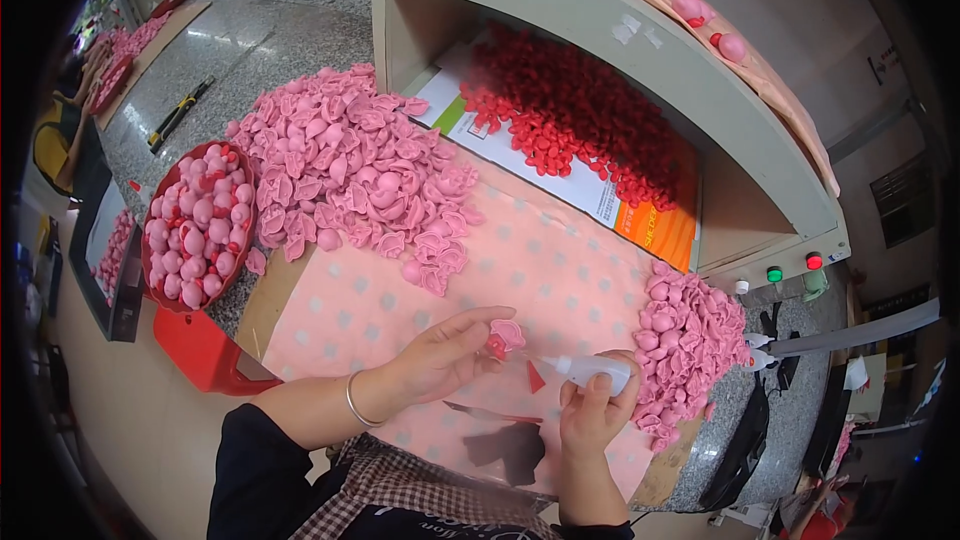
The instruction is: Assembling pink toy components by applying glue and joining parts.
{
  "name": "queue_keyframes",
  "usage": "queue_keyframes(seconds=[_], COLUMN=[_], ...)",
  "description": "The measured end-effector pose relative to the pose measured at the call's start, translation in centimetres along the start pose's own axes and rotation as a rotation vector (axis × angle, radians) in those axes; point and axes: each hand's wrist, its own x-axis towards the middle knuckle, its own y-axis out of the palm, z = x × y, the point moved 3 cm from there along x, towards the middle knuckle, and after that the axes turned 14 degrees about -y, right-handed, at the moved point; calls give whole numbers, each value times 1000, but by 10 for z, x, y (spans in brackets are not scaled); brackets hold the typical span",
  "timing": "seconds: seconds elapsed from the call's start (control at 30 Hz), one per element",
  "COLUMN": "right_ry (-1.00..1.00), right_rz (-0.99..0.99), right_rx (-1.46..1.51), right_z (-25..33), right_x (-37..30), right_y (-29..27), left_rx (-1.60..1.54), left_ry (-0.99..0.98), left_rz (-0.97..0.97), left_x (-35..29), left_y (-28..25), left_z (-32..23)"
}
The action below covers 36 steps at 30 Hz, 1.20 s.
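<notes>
My left hand (437, 358) pinches a small pink moulded piece (509, 333) with a red part (496, 346) at its lower side. Closed round a white squeeze bottle (606, 372) is my right hand (594, 422). The bottle lies tilted sideways, its thin nozzle pointing left toward the pink piece; I cannot tell whether the tip touches it. Under the hands spreads a pink dotted cloth (390, 310). On it lie a red pointed scrap (536, 377), a thin dark strip (490, 412) and a dark patch of fabric (508, 453).
Heaps of pink moulded pieces flank the cloth, a large left heap (340, 160) and a right heap (685, 340). A red basket (160, 298) holds finished-looking pink-and-red balls. Red parts (570, 105) fill the grey hooded box (760, 165) ahead. Pliers (180, 115) lie far left.
</notes>
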Motion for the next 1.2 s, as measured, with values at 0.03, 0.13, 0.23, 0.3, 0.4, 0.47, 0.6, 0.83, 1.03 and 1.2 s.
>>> queue_keyframes(seconds=[0.03,0.13,0.23,0.3,0.4,0.47,0.6,0.83,1.03,1.2], right_ry=[-54,-145,-206,-231,-239,-233,-48,-55,-67,-40], right_rz=[80,190,242,263,277,277,133,129,191,153], right_rx=[-32,-90,-133,-151,-168,-162,-63,3,-20,-12], right_z=[-2,-4,-4,-4,-3,-2,-4,-3,-9,-11], right_x=[-1,-1,-1,-1,-2,-1,0,-2,-3,-2], right_y=[-1,-1,0,1,1,2,0,1,0,2], left_rx=[9,21,21,17,13,11,39,55,81,69], left_ry=[-5,-14,-12,-10,-8,-6,-10,-104,-84,-82], left_rz=[-16,-26,-27,-21,-21,-28,-47,64,119,126], left_x=[0,1,2,1,1,0,-1,-3,-3,-3], left_y=[0,-1,-2,-3,-2,-1,2,2,5,4], left_z=[0,0,0,1,2,2,1,5,2,3])
